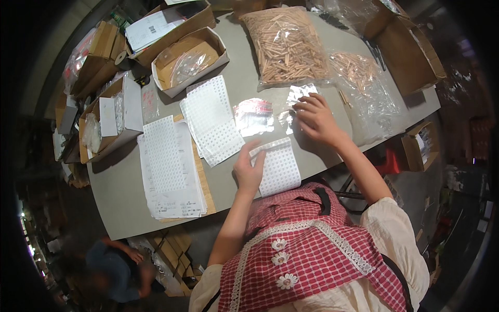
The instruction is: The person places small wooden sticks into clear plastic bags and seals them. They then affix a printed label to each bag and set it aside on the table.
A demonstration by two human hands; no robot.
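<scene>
My left hand (248, 169) rests on the left edge of a white sheet of small round stickers (279, 167) at the near edge of the grey table (119, 187). My right hand (315, 118) lies flat on a small clear plastic bag (299, 99), fingers spread, pressing it to the table. Another small clear bag with a red strip (253, 116) lies between the hands. A big clear bag of wooden pegs (287, 46) sits just beyond the right hand.
Two stacks of white sticker sheets (210, 119) (169, 169) lie left of my hands. Open cardboard boxes (189, 60) (112, 117) stand at the far left, another box (410, 47) at the far right. A second bag of pegs (364, 78) lies right. A person (112, 268) crouches below the table.
</scene>
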